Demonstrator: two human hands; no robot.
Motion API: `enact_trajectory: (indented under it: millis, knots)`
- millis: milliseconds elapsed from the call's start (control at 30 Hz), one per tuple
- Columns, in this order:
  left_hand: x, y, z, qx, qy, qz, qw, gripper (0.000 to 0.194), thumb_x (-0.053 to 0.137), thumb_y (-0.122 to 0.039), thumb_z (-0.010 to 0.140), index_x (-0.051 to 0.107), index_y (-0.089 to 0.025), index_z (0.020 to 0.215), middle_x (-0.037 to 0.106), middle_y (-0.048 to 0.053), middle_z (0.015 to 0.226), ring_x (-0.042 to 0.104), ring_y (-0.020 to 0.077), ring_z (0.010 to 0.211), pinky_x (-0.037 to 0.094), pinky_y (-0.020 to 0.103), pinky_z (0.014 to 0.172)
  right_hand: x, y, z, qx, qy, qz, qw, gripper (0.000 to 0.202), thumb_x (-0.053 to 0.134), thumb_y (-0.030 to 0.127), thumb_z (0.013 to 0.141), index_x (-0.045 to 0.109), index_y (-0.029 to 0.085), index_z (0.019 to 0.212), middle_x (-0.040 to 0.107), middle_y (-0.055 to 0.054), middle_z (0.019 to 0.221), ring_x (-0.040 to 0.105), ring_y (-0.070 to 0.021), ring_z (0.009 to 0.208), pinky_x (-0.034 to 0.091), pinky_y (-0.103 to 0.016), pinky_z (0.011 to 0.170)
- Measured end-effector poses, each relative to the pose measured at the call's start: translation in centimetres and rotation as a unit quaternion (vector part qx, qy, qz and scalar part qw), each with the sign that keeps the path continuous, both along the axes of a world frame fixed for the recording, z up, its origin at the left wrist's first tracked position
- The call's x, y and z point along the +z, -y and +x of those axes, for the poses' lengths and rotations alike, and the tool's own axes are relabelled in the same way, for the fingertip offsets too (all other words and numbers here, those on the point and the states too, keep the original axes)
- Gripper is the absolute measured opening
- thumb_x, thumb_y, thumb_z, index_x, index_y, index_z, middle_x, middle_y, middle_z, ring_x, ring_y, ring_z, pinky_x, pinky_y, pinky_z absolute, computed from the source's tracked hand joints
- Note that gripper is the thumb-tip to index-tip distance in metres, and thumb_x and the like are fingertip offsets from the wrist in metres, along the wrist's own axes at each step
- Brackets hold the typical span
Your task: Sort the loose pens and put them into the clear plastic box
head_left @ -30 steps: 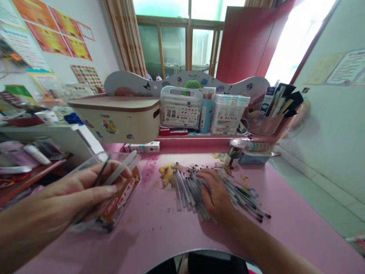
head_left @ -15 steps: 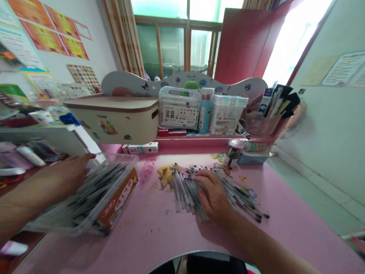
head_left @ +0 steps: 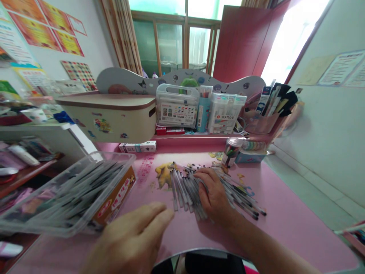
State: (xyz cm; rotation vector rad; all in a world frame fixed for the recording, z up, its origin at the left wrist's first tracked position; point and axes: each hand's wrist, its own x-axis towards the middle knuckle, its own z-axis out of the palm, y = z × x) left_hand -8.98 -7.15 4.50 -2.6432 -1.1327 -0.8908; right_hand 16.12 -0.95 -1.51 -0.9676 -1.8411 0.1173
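Note:
A spread-out pile of clear gel pens [head_left: 182,190], several with black ends, lies on the pink desk. My right hand [head_left: 212,192] is on the middle of this pile, its fingers curled over some pens. What lies under the palm is hidden. In front of the pile, low over the desk, my left hand [head_left: 134,236] points to the right. It is smeared by motion, so its grip cannot be made out, and no pen shows in it. On the left stands a clear plastic box [head_left: 76,224] holding many more pens [head_left: 85,190], an orange label on its side.
Along the back shelf stand a lidded cream bin [head_left: 114,121], a marker case [head_left: 176,108], a marker box [head_left: 226,114] and a pink pen holder [head_left: 261,121]. A clear jar [head_left: 231,152] and a blue box [head_left: 249,156] sit at the desk's back right.
My left hand has left the clear plastic box and swung right and toward me, in front of the pen pile. My right hand stays on the pens. The view has shifted slightly.

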Motion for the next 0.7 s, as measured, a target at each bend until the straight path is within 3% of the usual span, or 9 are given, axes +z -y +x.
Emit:
enact_trajectory:
  millis: [33, 100, 200, 433, 700]
  knots:
    - [-0.9, -0.3, 1.7, -0.013, -0.050, -0.063, 0.997, 0.038, 0.049, -0.007, 0.084, 0.070, -0.026, 0.110, 0.074, 0.006, 0.103, 0.070, 0.0200, 0.088, 0.056, 0.028, 0.075, 0.0, 0.0, 0.0, 0.000, 0.000, 0.000, 1.000, 0.038, 0.046, 0.003, 0.088, 0.059, 0.021, 0.118, 0.059, -0.010, 0.116, 0.056, -0.0246, 0.111, 0.049, -0.045, 0.099]
    - [-2.2, -1.7, 4.2, 0.018, -0.122, -0.178, 0.976, 0.039, 0.047, -0.005, 0.082, 0.072, -0.024, 0.105, 0.074, 0.008, 0.097, 0.069, 0.0224, 0.085, 0.055, 0.030, 0.071, 0.1, 0.1, 0.0, 0.000, 0.001, 0.001, 1.000, 0.037, 0.045, 0.003, 0.088, 0.060, 0.020, 0.118, 0.059, -0.011, 0.116, 0.056, -0.0248, 0.110, 0.049, -0.045, 0.098]
    - [-3.2, -4.3, 5.7, 0.096, -0.158, -0.267, 0.946, 0.035, 0.045, -0.009, 0.086, 0.072, -0.024, 0.104, 0.071, 0.011, 0.101, 0.067, 0.0275, 0.093, 0.051, 0.034, 0.070, 0.2, 0.1, 0.0, -0.002, 0.006, 0.002, 1.000, 0.036, 0.046, 0.003, 0.088, 0.060, 0.020, 0.117, 0.060, -0.011, 0.115, 0.056, -0.0256, 0.110, 0.049, -0.046, 0.098]
    - [-4.5, -6.7, 4.8, 0.147, -0.163, -0.269, 0.938, 0.035, 0.037, -0.022, 0.094, 0.071, -0.021, 0.098, 0.068, 0.015, 0.099, 0.067, 0.0301, 0.086, 0.044, 0.040, 0.067, 0.2, 0.1, 0.0, 0.009, 0.012, 0.009, 1.000, 0.038, 0.048, 0.002, 0.085, 0.061, 0.019, 0.117, 0.060, -0.012, 0.114, 0.057, -0.0258, 0.109, 0.050, -0.044, 0.096]
    - [-4.9, -8.3, 3.5, 0.218, -0.146, -0.306, 0.915, 0.037, 0.035, -0.022, 0.094, 0.063, -0.015, 0.117, 0.072, 0.018, 0.100, 0.069, 0.0300, 0.088, 0.046, 0.038, 0.074, 0.3, 0.3, -0.1, 0.012, 0.010, 0.004, 1.000, 0.041, 0.048, 0.002, 0.084, 0.061, 0.020, 0.119, 0.061, -0.011, 0.115, 0.057, -0.0258, 0.110, 0.050, -0.045, 0.097]
